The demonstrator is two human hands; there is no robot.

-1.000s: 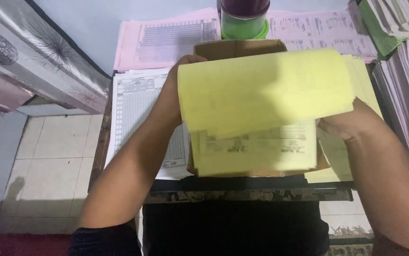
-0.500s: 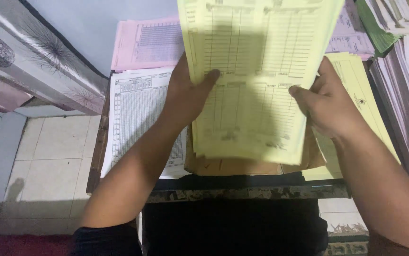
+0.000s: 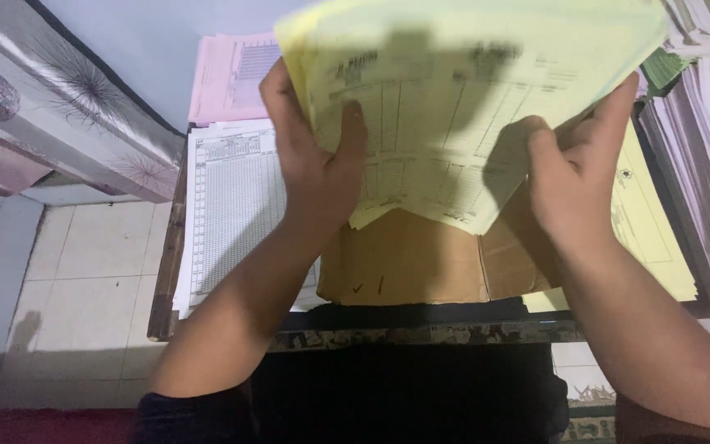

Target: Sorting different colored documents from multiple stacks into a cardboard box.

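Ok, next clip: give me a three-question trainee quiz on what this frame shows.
1. True or false: both hands grip the yellow forms.
2. What lies flat on the desk under the lifted forms? A) a brown cardboard piece B) a laptop C) a tray
3. What colour are the sheets beyond the white printed sheets?

Key
1. True: the left hand and the right hand each hold a side of the bundle.
2. A, the brown cardboard piece.
3. Pink; the pink sheets lie at the far edge.
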